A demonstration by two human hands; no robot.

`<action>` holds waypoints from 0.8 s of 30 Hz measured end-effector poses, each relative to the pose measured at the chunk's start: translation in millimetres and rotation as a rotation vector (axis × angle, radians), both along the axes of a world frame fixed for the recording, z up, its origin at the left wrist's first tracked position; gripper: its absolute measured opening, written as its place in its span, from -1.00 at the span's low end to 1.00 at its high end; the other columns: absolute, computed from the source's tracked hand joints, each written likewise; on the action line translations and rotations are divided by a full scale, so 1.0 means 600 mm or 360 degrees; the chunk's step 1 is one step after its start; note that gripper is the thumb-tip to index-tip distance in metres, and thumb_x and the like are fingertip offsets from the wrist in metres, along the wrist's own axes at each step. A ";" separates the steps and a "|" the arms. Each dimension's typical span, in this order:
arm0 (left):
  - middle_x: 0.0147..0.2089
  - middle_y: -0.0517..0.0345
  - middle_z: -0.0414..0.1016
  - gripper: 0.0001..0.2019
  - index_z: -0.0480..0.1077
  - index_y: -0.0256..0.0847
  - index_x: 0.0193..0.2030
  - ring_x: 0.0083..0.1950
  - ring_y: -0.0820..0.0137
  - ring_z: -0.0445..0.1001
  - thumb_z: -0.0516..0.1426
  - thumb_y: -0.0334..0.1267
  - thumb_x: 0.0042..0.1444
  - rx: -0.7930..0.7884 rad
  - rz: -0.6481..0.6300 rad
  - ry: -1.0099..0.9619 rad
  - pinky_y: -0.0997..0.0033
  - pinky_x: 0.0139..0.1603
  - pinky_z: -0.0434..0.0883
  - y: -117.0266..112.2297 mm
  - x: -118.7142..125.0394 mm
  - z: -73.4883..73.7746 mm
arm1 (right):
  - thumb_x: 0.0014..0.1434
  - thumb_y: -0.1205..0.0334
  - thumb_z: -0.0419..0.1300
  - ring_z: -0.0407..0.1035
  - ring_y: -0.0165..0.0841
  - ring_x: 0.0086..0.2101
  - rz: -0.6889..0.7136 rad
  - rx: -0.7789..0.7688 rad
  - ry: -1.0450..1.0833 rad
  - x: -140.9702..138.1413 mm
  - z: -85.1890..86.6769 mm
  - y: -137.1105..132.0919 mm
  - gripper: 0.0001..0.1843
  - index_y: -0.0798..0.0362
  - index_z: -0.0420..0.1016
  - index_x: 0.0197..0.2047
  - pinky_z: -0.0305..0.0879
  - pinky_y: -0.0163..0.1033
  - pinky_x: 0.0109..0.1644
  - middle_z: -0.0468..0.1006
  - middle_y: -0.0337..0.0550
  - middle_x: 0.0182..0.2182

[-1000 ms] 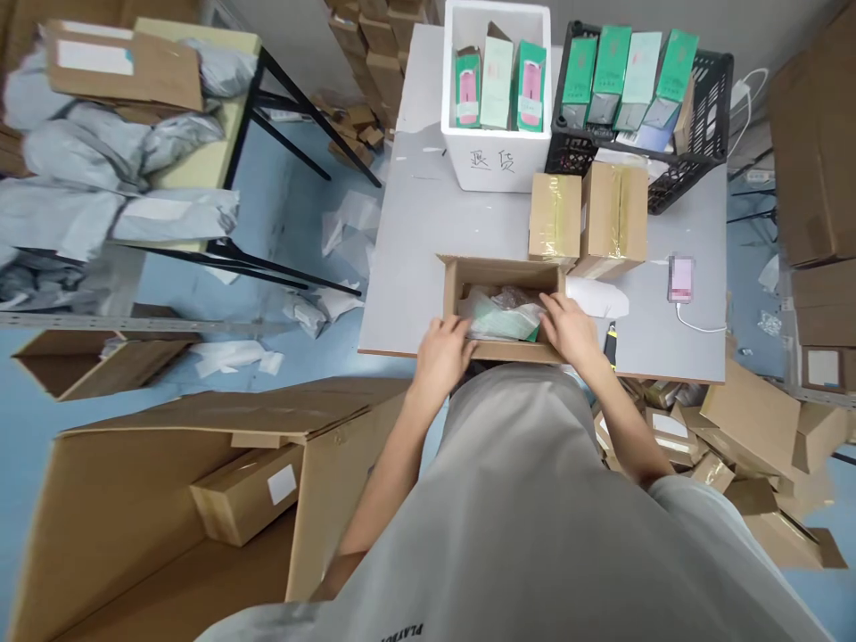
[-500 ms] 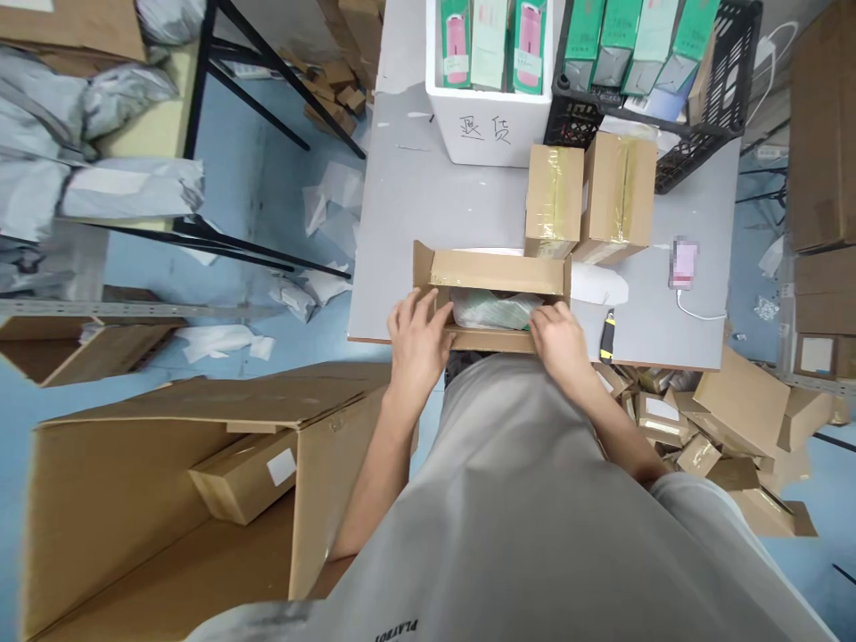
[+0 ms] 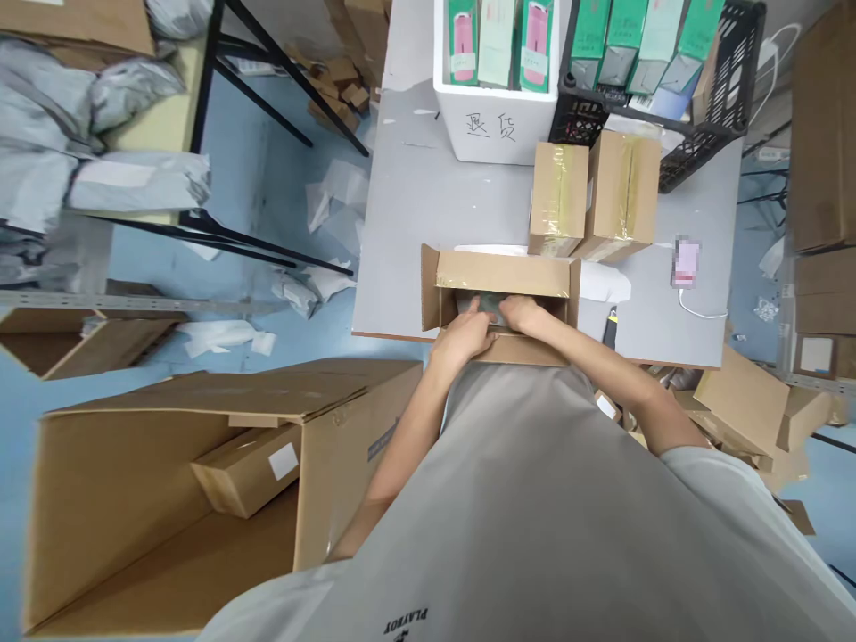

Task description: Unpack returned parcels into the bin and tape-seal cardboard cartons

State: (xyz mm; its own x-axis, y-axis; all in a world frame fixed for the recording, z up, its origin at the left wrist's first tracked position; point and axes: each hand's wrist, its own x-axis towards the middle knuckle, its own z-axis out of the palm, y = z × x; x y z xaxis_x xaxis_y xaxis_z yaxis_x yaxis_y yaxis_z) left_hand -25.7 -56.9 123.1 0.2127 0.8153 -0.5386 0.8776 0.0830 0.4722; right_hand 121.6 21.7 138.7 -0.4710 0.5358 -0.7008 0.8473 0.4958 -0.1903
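A small open cardboard box point(image 3: 503, 275) stands at the near edge of the grey table point(image 3: 415, 205). Its far flap is folded partly over the opening. Both hands reach into the gap from the near side. My left hand point(image 3: 463, 332) lies with fingers curled over the near flap and the contents. My right hand point(image 3: 522, 313) presses down beside it, fingers bent into the box. Only a sliver of the bagged green item point(image 3: 487, 305) shows between them.
Two taped cartons point(image 3: 592, 196) stand behind the box, then a white foam bin point(image 3: 495, 134) and a black crate point(image 3: 709, 125) with green packages. A phone on a cable point(image 3: 686, 261) lies right. A large open carton point(image 3: 174, 499) sits on the floor left.
Both hands moved from the box's outer corners inward to the middle of the opening. The far flap has come down further, hiding most of the bagged item.
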 end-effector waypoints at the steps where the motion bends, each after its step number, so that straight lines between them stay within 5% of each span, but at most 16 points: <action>1: 0.69 -0.24 0.27 -0.64 0.68 -0.12 0.24 0.33 -0.16 0.69 0.35 -0.24 0.33 -0.0059 -0.0020 0.0011 -0.02 0.46 0.51 0.007 -0.001 -0.006 | 0.50 0.44 0.19 0.69 0.07 0.19 -0.0030 0.0009 -0.0004 0.005 -0.003 0.000 -0.63 0.29 0.68 0.27 0.60 -0.05 0.28 0.73 0.40 0.20; 5: 0.73 -0.29 0.19 -0.34 0.51 -0.13 0.50 0.63 -0.19 0.41 0.42 -0.29 0.26 -0.0179 -0.0156 0.0008 0.02 0.63 0.37 0.045 0.008 -0.030 | 0.65 0.31 -0.03 0.51 -0.02 0.38 -0.0216 0.0146 0.0174 0.027 -0.010 0.005 -0.47 0.15 0.43 0.54 0.41 0.01 0.50 0.54 0.26 0.47; 8: 0.73 -0.39 0.17 -0.14 0.35 -0.24 0.61 0.69 -0.20 0.31 0.46 -0.36 0.18 -0.0162 -0.0208 0.0031 0.06 0.65 0.34 0.075 0.022 -0.047 | 0.63 0.33 -0.05 0.53 0.03 0.32 -0.0347 0.0219 0.0235 0.038 -0.009 0.002 -0.49 0.18 0.46 0.49 0.45 0.03 0.44 0.62 0.30 0.37; 12: 0.73 -0.44 0.16 -0.05 0.09 -0.27 0.74 0.61 -0.16 0.43 0.35 -0.39 0.28 -0.0027 -0.0148 0.0028 0.07 0.61 0.39 0.104 0.026 -0.062 | 0.59 0.46 -0.08 0.60 0.02 0.23 -0.0417 0.0415 0.0055 0.049 0.006 -0.023 -0.50 0.24 0.46 0.44 0.53 0.00 0.33 0.66 0.41 0.21; 15: 0.70 -0.33 0.25 -0.08 0.12 -0.22 0.74 0.59 -0.09 0.47 0.29 -0.45 0.27 0.0078 -0.0117 -0.0043 0.11 0.60 0.40 0.116 0.015 -0.068 | 0.57 0.52 -0.07 0.58 -0.03 0.26 -0.0370 0.0534 0.0033 0.054 0.007 -0.037 -0.47 0.22 0.42 0.47 0.54 -0.03 0.32 0.58 0.43 0.29; 20: 0.66 -0.32 0.34 -0.06 0.23 -0.26 0.70 0.63 -0.04 0.43 0.19 -0.63 0.14 0.0114 -0.0135 -0.0095 0.15 0.61 0.39 0.120 0.009 -0.075 | 0.46 0.55 0.10 0.61 0.01 0.27 -0.0189 0.0143 -0.0091 0.035 -0.032 -0.022 -0.54 0.26 0.63 0.32 0.59 -0.04 0.27 0.64 0.45 0.26; 24: 0.64 -0.30 0.38 -0.06 0.27 -0.26 0.68 0.62 -0.06 0.43 0.18 -0.65 0.11 0.0143 -0.0097 -0.0126 0.12 0.57 0.44 0.115 0.016 -0.077 | 0.44 0.54 0.14 0.49 0.10 0.40 -0.0203 0.0263 -0.0104 0.014 -0.063 -0.014 -0.39 0.30 0.46 0.50 0.59 0.02 0.27 0.45 0.62 0.45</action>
State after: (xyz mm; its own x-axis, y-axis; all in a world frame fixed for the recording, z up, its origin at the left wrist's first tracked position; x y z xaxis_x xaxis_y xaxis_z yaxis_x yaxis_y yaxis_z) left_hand -16.1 12.2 76.9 0.3027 0.8435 -0.4437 0.8393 -0.0153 0.5435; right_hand 130.2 13.5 100.7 -0.3485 0.6981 -0.6254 0.9131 0.4036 -0.0583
